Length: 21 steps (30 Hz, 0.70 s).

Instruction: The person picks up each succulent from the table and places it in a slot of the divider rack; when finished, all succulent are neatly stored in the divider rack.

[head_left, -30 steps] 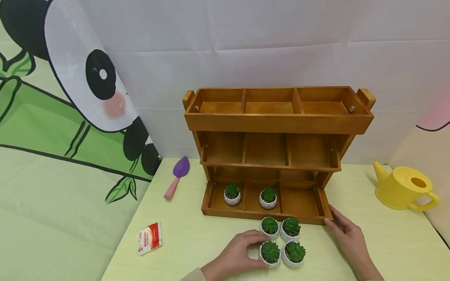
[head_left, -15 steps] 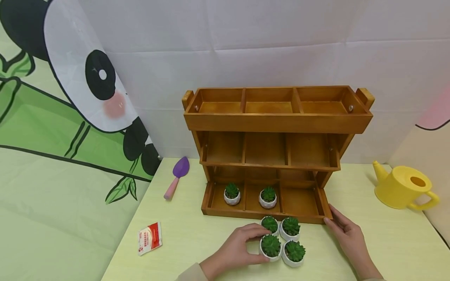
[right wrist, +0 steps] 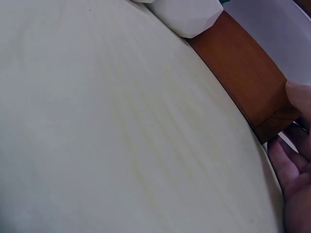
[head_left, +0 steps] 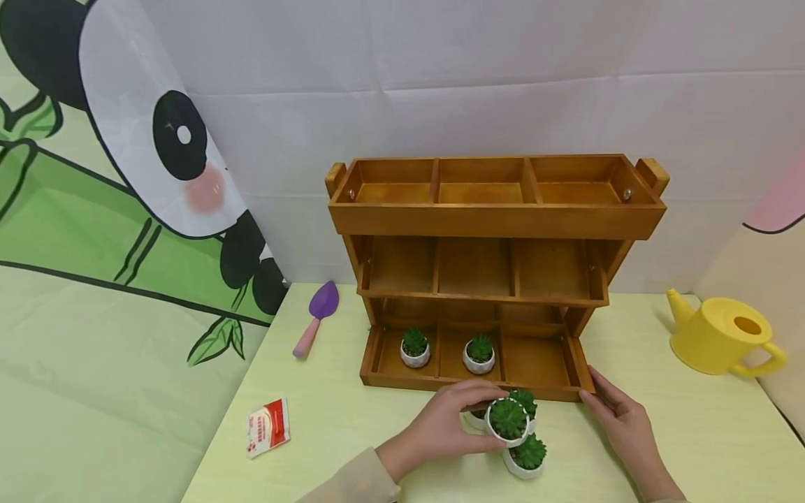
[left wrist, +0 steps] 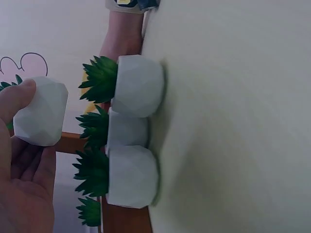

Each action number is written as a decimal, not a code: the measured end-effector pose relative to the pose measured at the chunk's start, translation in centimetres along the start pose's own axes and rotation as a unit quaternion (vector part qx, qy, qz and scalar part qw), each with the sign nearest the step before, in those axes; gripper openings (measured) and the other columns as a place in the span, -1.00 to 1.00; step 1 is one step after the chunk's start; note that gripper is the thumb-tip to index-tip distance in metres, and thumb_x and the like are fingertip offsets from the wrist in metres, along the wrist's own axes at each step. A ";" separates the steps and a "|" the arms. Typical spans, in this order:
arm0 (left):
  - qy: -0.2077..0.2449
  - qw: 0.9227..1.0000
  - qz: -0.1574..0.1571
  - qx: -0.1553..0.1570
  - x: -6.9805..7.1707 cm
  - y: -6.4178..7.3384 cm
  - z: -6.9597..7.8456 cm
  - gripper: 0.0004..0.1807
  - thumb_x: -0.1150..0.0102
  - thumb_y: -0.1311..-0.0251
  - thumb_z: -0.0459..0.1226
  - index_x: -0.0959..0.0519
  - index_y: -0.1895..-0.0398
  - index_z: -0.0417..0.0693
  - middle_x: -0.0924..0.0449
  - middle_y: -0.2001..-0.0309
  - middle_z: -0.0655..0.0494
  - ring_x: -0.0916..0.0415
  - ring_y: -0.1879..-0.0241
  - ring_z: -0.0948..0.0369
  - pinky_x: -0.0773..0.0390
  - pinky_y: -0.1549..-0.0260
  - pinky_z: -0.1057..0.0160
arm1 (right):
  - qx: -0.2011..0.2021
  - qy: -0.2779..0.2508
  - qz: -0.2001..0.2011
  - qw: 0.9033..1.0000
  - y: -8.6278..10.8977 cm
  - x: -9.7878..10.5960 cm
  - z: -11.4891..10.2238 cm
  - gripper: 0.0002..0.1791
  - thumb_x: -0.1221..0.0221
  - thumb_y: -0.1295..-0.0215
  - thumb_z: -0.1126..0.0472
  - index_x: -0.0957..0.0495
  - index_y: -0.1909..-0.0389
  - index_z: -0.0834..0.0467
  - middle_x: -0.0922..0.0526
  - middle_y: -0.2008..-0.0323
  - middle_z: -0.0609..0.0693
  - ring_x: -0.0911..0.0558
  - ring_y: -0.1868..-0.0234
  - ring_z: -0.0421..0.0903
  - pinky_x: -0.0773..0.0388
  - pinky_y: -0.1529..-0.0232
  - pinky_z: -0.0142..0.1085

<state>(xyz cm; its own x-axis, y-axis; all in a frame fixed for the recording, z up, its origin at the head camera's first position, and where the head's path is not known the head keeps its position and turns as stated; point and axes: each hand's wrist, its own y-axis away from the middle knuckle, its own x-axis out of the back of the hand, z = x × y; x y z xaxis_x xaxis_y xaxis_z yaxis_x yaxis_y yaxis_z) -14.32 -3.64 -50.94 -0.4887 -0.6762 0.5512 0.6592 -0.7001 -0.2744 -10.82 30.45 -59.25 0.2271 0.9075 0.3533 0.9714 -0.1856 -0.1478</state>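
Observation:
My left hand (head_left: 440, 427) holds a small potted succulent (head_left: 508, 422) with a white faceted pot, thumb on one side and fingers on the other. In the left wrist view this white pot (left wrist: 44, 114) is raised off the table. Under and beside it stand three matching succulents, one at front right (head_left: 527, 457), the others partly covered by the held one and my hand. My right hand (head_left: 622, 423) grips the front right corner of the brown three-tier wooden shelf (head_left: 499, 220), thumb at the front. Two more succulents sit in its bottom left (head_left: 415, 349) and bottom middle (head_left: 479, 355) compartments.
A yellow watering can (head_left: 720, 339) stands on the right of the pale table (head_left: 339, 433). To the left lie a purple and pink toy trowel (head_left: 318, 318) and a red and white packet (head_left: 268, 427). A white cloth (head_left: 490, 84) hangs behind the shelf.
My left hand has lifted the front left succulent from the group and moved it right and toward the shelf, over the other pots. My right hand has stayed on the shelf corner.

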 end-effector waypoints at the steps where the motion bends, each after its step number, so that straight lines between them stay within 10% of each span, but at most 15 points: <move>1: 0.007 1.000 -0.002 0.006 0.0 -0.4 0.1 -0.33 -0.61 -0.13 -0.09 -0.60 -0.34 0.12 -0.52 -0.30 0.36 -0.45 -0.29 0.36 -0.49 -0.26 0.29 | -0.001 0.000 0.001 1.000 0.0 0.0 0.0 -0.37 -0.24 -0.53 0.19 -0.34 -0.53 0.23 -0.38 -0.40 0.34 -0.52 -0.07 -0.60 -0.54 0.02 -0.63; 9: 0.081 0.996 -0.003 0.039 0.2 -4.1 0.8 -0.33 -0.61 -0.11 -0.28 -0.59 -0.33 0.04 -0.51 -0.26 0.28 -0.52 -0.19 0.40 -0.56 -0.16 0.34 | 0.001 0.014 0.008 1.000 0.0 -0.1 0.3 -0.38 -0.26 -0.51 0.19 -0.37 -0.52 0.19 -0.42 -0.38 0.31 -0.55 -0.04 -0.59 -0.54 0.04 -0.64; 21: 0.031 0.998 0.010 0.048 -1.0 -9.1 -0.8 -0.37 -0.59 -0.14 -0.22 -0.58 -0.30 0.00 -0.52 -0.18 0.29 -0.51 -0.13 0.45 -0.51 -0.10 0.51 | 0.017 0.004 0.007 1.000 0.2 0.0 0.0 -0.40 -0.25 -0.52 0.21 -0.39 -0.50 0.23 -0.45 -0.34 0.36 -0.59 -0.03 -0.55 -0.57 0.04 -0.60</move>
<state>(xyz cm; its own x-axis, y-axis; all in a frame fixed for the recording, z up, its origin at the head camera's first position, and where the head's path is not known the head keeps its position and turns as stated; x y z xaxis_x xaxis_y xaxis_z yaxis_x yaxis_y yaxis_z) -20.33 3.18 -49.63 -0.5069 -0.7047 0.4964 0.7191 -0.6633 -0.2073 -10.60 30.40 -59.33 0.2420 0.9016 0.3585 0.9652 -0.1861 -0.1835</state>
